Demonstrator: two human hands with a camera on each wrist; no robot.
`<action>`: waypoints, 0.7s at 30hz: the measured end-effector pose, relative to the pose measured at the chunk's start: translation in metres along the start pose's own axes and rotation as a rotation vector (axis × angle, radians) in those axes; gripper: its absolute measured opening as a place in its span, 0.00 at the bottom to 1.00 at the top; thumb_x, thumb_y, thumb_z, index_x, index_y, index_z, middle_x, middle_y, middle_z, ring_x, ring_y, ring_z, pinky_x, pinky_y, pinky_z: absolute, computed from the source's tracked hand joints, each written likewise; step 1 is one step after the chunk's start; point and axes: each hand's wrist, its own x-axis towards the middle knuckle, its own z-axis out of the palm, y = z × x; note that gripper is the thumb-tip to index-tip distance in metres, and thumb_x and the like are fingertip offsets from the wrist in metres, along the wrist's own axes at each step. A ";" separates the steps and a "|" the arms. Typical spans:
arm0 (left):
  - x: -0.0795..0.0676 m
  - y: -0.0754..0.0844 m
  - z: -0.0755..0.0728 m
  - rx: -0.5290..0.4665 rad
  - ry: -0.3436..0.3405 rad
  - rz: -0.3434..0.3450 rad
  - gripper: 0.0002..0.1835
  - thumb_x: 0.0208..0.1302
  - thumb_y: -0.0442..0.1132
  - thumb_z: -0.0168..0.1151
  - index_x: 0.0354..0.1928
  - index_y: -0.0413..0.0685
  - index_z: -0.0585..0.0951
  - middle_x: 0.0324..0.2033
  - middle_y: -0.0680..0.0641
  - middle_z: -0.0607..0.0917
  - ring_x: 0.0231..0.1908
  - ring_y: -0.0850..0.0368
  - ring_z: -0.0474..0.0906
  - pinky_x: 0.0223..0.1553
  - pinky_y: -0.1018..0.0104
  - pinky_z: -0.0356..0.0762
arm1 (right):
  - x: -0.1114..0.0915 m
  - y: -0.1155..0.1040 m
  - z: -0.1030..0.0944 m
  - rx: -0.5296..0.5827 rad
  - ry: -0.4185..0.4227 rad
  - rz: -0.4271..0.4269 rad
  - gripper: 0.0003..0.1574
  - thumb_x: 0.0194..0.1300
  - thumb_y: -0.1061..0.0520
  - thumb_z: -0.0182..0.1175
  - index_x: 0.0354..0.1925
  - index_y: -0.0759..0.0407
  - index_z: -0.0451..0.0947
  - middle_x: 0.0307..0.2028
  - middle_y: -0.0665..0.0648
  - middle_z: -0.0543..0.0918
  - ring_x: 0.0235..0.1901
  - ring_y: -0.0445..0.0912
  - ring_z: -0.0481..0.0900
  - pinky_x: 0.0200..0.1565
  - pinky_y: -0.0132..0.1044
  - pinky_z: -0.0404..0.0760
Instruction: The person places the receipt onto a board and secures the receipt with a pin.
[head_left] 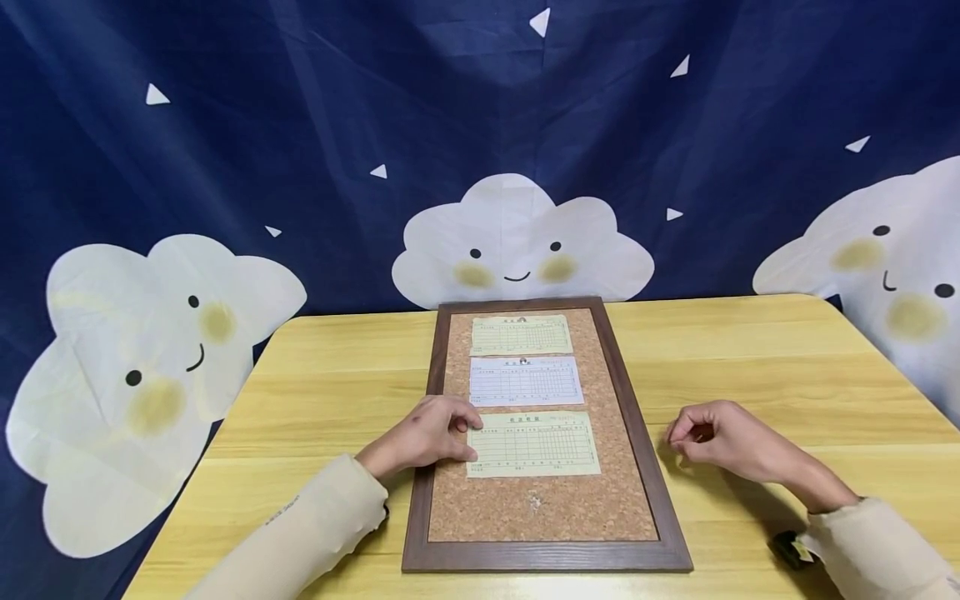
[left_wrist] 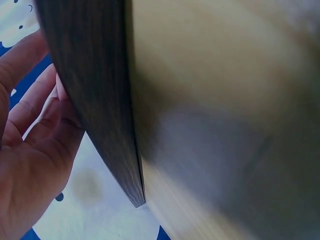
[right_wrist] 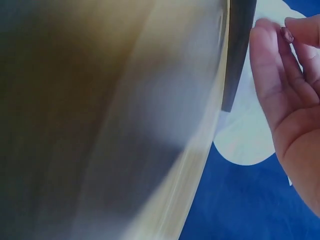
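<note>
A cork board point(head_left: 480, 512) in a dark brown frame lies on the table. Three printed form slips lie on it in a column: a pale yellow slip point(head_left: 495, 335) at the top, a white slip point(head_left: 491, 385), and a larger yellow slip point(head_left: 534, 454) below. My left hand point(head_left: 431, 433) reaches over the left frame edge, thumb and index fingertip apart, touching the lowest slip's left edge. Right of the board, my right hand point(head_left: 731, 437) pinches a small shiny reddish-brown thumbtack point(right_wrist: 286, 35) between thumb and fingertip.
A small tack point(head_left: 522, 320) shows at the top slip's upper edge, another tack point(head_left: 522, 361) at the white slip's. A little cluster of shiny bits point(head_left: 535, 502) sits on the cork below the slips. Behind the wooden table point(head_left: 337, 367) hangs a blue cloud-patterned cloth point(head_left: 337, 100).
</note>
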 end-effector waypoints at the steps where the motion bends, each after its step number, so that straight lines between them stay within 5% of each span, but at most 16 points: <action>1: 0.000 0.000 0.000 -0.001 -0.001 0.000 0.15 0.46 0.32 0.81 0.38 0.45 0.87 0.32 0.54 0.80 0.34 0.59 0.73 0.38 0.70 0.73 | 0.001 0.000 0.000 0.012 -0.003 0.005 0.08 0.61 0.72 0.64 0.33 0.61 0.83 0.33 0.55 0.86 0.30 0.36 0.81 0.30 0.30 0.81; 21: 0.001 0.000 0.000 -0.009 -0.011 -0.019 0.16 0.46 0.32 0.81 0.39 0.45 0.87 0.35 0.54 0.81 0.35 0.59 0.73 0.39 0.70 0.73 | 0.013 -0.008 0.004 0.059 0.017 0.067 0.05 0.68 0.65 0.62 0.36 0.63 0.84 0.30 0.53 0.86 0.30 0.40 0.83 0.34 0.35 0.84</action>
